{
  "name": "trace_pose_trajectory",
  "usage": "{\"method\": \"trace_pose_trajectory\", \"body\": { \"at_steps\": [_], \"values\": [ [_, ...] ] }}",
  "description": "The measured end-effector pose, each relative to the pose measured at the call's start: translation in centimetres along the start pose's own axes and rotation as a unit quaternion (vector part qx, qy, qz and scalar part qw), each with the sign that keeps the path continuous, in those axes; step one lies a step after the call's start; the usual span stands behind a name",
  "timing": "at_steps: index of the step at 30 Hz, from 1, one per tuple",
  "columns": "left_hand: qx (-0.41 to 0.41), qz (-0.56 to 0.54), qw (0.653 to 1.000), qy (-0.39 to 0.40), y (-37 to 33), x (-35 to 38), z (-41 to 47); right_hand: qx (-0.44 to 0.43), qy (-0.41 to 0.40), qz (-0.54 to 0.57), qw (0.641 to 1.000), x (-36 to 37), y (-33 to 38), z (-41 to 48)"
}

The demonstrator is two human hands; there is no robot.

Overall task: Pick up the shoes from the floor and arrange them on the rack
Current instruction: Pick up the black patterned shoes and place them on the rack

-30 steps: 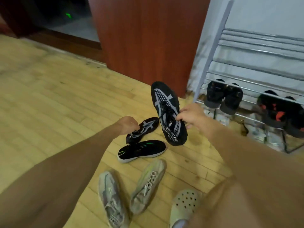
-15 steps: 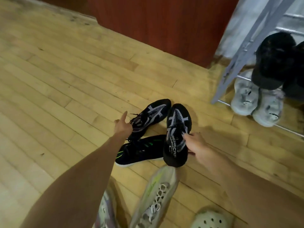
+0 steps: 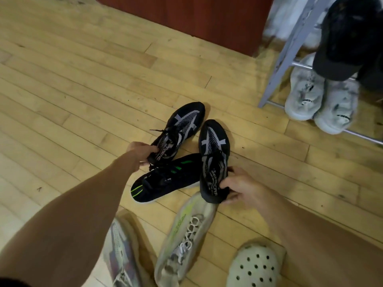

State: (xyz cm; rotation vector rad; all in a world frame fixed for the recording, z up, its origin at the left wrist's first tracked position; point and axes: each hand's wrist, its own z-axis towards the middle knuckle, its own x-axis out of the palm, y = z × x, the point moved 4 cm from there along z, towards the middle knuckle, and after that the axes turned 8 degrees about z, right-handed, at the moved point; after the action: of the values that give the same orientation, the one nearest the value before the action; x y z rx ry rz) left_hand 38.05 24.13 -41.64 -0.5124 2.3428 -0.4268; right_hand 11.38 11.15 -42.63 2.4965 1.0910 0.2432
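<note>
While the fingers (image 3: 150, 149) of the left hand (image 3: 142, 151) curl round the heel collar of the first grey-patterned trainer (image 3: 183, 127), the fingers (image 3: 227, 184) and thumb of the right hand (image 3: 243, 190) pinch the heel collar of the second grey-patterned trainer (image 3: 213, 150). Both hands are gripping a shoe; neither is free.

Landmark: green-striped shoe (image 3: 165, 181), flat on the floor (image 3: 72, 90).
- The first trainer sits just beyond the landmark, with its heel at the landmark's far edge.
- The second trainer crosses the landmark's right end.
- Cannot tell whether either sole is clear of the boards.

Still on the floor:
- The landmark itself; its mate is not in view.
- Beige laced shoe (image 3: 186, 235), just nearer than the landmark, with one end tucked under the second trainer's heel.
- Iridescent shoe (image 3: 120, 249), nearer and to the left.
- Perforated clog (image 3: 255, 266), nearer and to the right; cannot tell whether it is being worn.

Rack (image 3: 290, 52), well beyond the landmark and to its right:
- Pale grey pair (image 3: 302, 94) on the lowest rails.
- Black shoe (image 3: 348, 34) on the rail above.

Judgement: the task is partly done, since some shoes are already racked. The matched grey-patterned pair is the step in hand: gripped but not yet carried over. After it, at least three loose shoes remain to be picked up and placed.
</note>
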Motion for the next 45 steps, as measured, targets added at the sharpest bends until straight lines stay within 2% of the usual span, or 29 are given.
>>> {"method": "trace_pose_trajectory", "body": {
  "at_steps": [4,6,9,12,15,20,24,28,34,39,45],
  "values": [
    [0.056,0.079,0.994,0.045,-2.6,-0.9,-3.3,-0.044,-0.055,-0.089,0.994,-0.6,2.6,-3.0],
    [0.064,0.074,0.993,0.059,-3.8,-0.7,-6.0,-0.056,-0.063,-0.122,0.989,-1.5,4.2,-5.4],
    [0.062,0.022,0.994,0.082,-4.7,-0.2,-10.2,-0.060,-0.053,-0.184,0.980,-3.6,6.2,-10.0],
    [0.067,-0.068,0.988,0.120,-4.9,0.2,-14.5,-0.089,-0.082,-0.213,0.970,-6.9,8.1,-15.5],
    [0.109,-0.141,0.968,0.176,-6.0,0.3,-19.1,-0.138,-0.140,-0.243,0.950,-10.6,9.2,-21.6],
    [0.198,-0.164,0.940,0.223,-9.2,-0.1,-26.2,-0.190,-0.212,-0.243,0.927,-15.8,8.5,-30.0],
    [0.242,-0.116,0.936,0.228,-12.2,0.9,-31.2,-0.210,-0.214,-0.148,0.942,-19.3,6.7,-34.0],
    [0.266,-0.079,0.933,0.231,-15.5,3.7,-34.8,-0.240,-0.180,-0.007,0.954,-21.9,5.6,-35.5],
    [0.281,-0.102,0.924,0.238,-22.0,8.2,-36.7,-0.284,-0.151,0.166,0.932,-26.1,7.1,-34.5],
    [0.300,-0.102,0.922,0.222,-28.9,10.4,-35.9,-0.291,-0.159,0.222,0.917,-29.4,11.2,-32.1],
    [0.296,-0.087,0.922,0.234,-36.2,13.3,-33.2,-0.313,-0.166,0.232,0.906,-32.4,18.0,-27.9]
  ]
}}
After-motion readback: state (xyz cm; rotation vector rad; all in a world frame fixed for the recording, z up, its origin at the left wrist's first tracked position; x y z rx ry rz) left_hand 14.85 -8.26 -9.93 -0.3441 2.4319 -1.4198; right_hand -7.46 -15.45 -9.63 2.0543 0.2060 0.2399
